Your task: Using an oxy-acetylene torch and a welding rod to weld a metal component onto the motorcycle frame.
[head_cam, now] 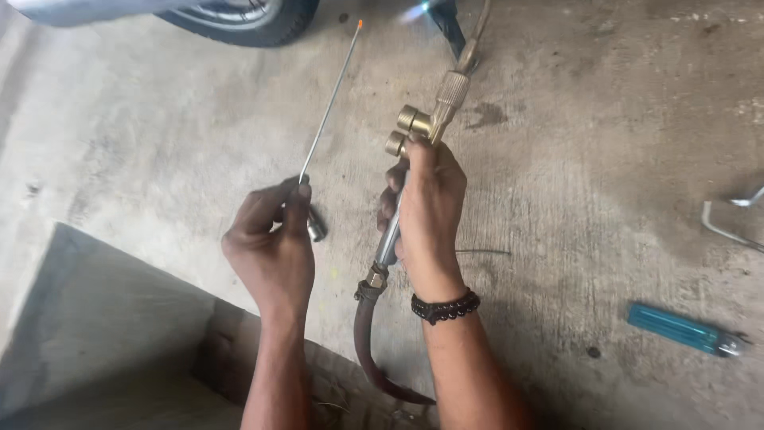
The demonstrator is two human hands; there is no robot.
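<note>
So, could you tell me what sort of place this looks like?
Probably a vehicle repair workshop: bare concrete floor, a tyre at the top edge, and a lit gas torch in the right hand.

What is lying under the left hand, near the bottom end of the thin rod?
Just under the left hand, a small shiny metal cylinder shows beside the rod, over the concrete floor. The fingers cover its other end.

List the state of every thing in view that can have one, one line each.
Torch: lit, flame at its tip, held in the right hand.
Filler rod: tip glowing orange, pinched in the left hand.
Hose: attached to the torch handle, curving down.
Blue lighter: lying flat on the concrete floor, untouched.
Tyre: resting on the floor.
</note>
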